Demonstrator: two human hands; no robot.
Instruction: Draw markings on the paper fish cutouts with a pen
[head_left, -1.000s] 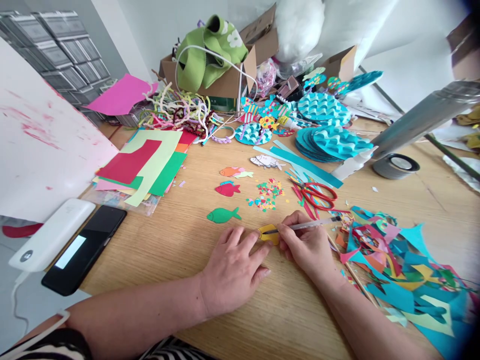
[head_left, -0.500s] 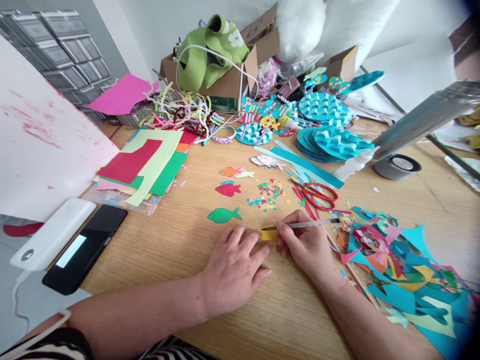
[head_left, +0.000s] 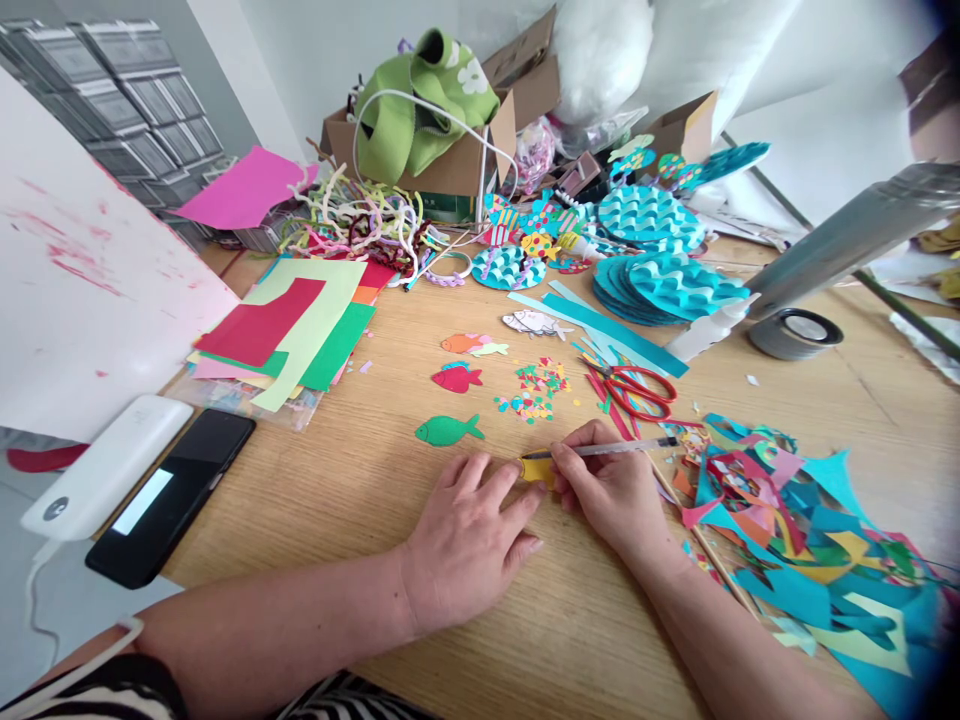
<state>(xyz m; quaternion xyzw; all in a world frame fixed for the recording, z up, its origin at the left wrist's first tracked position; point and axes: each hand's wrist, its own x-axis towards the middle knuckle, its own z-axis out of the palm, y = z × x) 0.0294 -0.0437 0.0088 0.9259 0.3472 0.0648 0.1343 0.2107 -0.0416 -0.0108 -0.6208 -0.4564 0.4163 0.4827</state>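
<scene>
My right hand (head_left: 611, 490) pinches a slim pen (head_left: 619, 447) with a clear barrel. The pen's tip rests on a small piece of yellow paper (head_left: 537, 468), partly hidden by my fingers. Lying flat on the table, my left hand (head_left: 476, 525) has its fingers stretched out, and the fingertips press the yellow paper's left and lower edges. Just beyond my left hand lies a green paper fish (head_left: 448, 431). Behind it are a red paper fish (head_left: 457, 377), an orange-and-pink paper fish (head_left: 465, 344) and a white drawn fish (head_left: 534, 323).
Red-handled scissors (head_left: 637, 391) lie beyond my right hand, beside confetti bits (head_left: 541, 376). Paper scraps (head_left: 795, 530) spread along the right. Coloured sheets (head_left: 289, 325), a phone (head_left: 176, 495) and a white power bank (head_left: 105, 465) are at left. Stacked blue wavy discs (head_left: 664, 285) stand at back right.
The pen tip has shifted slightly on the yellow paper, and the pen's angle has changed a little. My left hand has stayed in place.
</scene>
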